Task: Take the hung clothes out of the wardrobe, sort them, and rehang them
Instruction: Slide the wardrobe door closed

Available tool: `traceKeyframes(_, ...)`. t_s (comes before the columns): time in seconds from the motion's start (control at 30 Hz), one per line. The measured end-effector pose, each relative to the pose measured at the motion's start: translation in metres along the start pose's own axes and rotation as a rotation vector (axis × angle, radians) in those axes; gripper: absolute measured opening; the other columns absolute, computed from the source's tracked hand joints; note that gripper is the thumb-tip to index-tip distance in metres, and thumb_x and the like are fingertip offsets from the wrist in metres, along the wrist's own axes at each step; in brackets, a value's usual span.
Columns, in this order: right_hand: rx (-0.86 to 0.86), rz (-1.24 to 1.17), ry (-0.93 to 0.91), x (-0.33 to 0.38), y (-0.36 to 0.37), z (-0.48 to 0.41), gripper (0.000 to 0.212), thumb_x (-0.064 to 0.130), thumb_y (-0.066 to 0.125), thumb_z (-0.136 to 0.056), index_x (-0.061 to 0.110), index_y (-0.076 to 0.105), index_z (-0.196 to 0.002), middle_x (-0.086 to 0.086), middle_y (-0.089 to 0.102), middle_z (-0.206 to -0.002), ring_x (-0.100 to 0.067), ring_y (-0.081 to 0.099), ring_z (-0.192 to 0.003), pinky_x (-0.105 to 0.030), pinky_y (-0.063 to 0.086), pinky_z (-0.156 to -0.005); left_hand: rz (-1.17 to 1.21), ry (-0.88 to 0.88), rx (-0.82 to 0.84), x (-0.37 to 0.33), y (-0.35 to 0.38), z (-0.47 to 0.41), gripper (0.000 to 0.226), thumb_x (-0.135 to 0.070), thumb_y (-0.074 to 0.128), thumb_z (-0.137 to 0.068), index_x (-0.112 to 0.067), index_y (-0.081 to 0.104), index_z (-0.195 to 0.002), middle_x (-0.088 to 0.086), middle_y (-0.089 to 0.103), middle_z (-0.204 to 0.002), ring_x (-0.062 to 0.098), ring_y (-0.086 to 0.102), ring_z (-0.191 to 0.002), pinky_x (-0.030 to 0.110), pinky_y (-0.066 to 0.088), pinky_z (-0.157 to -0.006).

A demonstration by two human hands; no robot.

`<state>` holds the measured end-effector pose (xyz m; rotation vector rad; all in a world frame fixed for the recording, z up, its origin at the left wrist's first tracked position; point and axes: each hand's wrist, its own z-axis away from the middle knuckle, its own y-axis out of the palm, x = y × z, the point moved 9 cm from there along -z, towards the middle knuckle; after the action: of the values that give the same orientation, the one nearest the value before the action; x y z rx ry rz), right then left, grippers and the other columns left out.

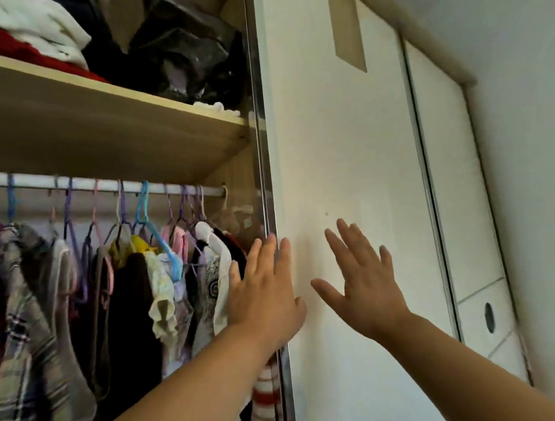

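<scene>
Several garments (126,295) hang on coloured plastic hangers from a white rail (101,186) in the open left part of the wardrobe. A plaid shirt (23,330) hangs at the left, a dark top in the middle, pale printed pieces at the right. My left hand (266,291) is flat with straight fingers at the metal edge of the white sliding door (342,158). My right hand (364,280) lies flat, fingers spread, on the door face. Neither hand holds anything.
A wooden shelf (103,124) above the rail carries folded red and white cloth and a dark plastic bag (187,51). A second white door (452,176) with a round hole stands further right. A red-and-white striped piece (265,407) hangs low by the door edge.
</scene>
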<state>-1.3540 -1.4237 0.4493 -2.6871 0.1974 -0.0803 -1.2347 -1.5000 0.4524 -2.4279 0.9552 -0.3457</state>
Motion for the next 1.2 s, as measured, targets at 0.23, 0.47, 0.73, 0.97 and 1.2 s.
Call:
traceKeyframes(0.23, 0.016, -0.037, -0.077, -0.013, 0.051, -0.047, 0.072, 0.069, 0.011, -0.087, 0.036, -0.003, -0.15, 0.02, -0.028, -0.147, -0.002, -0.03, -0.136, -0.048, -0.006, -0.113, -0.037, -0.025, -0.179, 0.007, 0.015, -0.064, 0.103, -0.05, 0.052, -0.083, -0.019, -0.025, -0.143, 0.006, -0.019, -0.157, 0.022, -0.01, -0.147, 0.05, 0.005, -0.116)
traceKeyframes(0.47, 0.041, -0.152, -0.164, -0.013, 0.069, -0.093, 0.064, 0.071, 0.002, -0.086, 0.046, -0.02, -0.141, 0.023, -0.036, -0.142, -0.004, -0.028, -0.138, -0.049, -0.009, -0.113, 0.103, 0.046, -0.332, 0.009, 0.018, -0.067, 0.09, -0.037, 0.04, -0.092, -0.023, -0.039, -0.133, -0.003, -0.027, -0.152, 0.01, -0.015, -0.144, 0.03, -0.005, -0.114)
traceKeyframes(0.73, -0.038, -0.221, -0.33, 0.004, 0.077, -0.113, 0.057, 0.073, -0.014, -0.079, 0.057, -0.025, -0.132, 0.02, -0.036, -0.147, -0.011, -0.034, -0.138, -0.048, -0.02, -0.109, 0.081, 0.033, -0.391, 0.007, 0.018, -0.064, 0.083, -0.03, 0.038, -0.096, -0.036, -0.038, -0.129, -0.017, -0.026, -0.145, -0.004, -0.013, -0.135, 0.023, 0.006, -0.113)
traceKeyframes(0.97, -0.087, -0.239, -0.4, 0.016, 0.079, -0.117, 0.057, 0.074, -0.02, -0.077, 0.056, -0.032, -0.129, 0.019, -0.041, -0.144, -0.013, -0.037, -0.136, -0.045, -0.031, -0.103, -0.032, 0.0, -0.321, 0.012, 0.014, -0.057, 0.074, -0.032, 0.032, -0.098, -0.04, -0.034, -0.131, -0.021, -0.033, -0.144, -0.009, -0.009, -0.128, 0.006, 0.001, -0.1)
traceKeyframes(1.2, -0.126, -0.293, -0.45, 0.045, 0.073, -0.117, 0.057, 0.074, -0.016, -0.078, 0.054, -0.031, -0.128, 0.015, -0.042, -0.141, -0.015, -0.04, -0.132, -0.048, -0.032, -0.098, -0.206, -0.031, -0.341, 0.02, -0.006, -0.039, 0.063, -0.037, 0.024, -0.096, -0.028, -0.016, -0.143, -0.008, -0.018, -0.154, -0.009, -0.013, -0.132, 0.022, 0.021, -0.106)
